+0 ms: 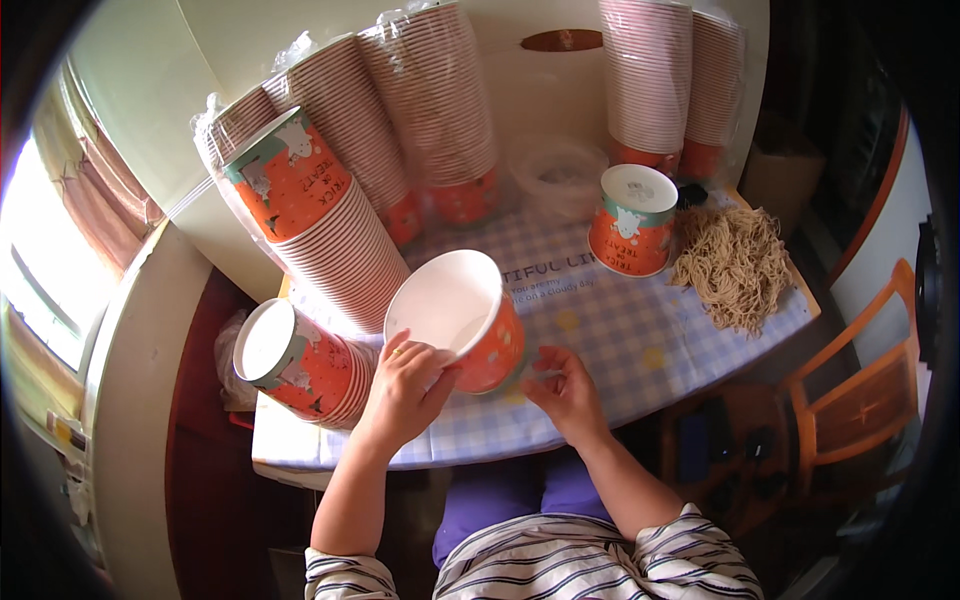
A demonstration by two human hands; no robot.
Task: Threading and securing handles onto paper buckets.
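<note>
One orange cup (pixel 462 318) inside left hand (pixel 405 385) grip.

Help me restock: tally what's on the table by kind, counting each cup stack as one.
Stacks of orange paper cups: 7
Single orange cups, one tilted in the left hand and one capped: 2
Clear plastic containers: 1
Piles of tan shredded filler: 1
Total: 11
</note>
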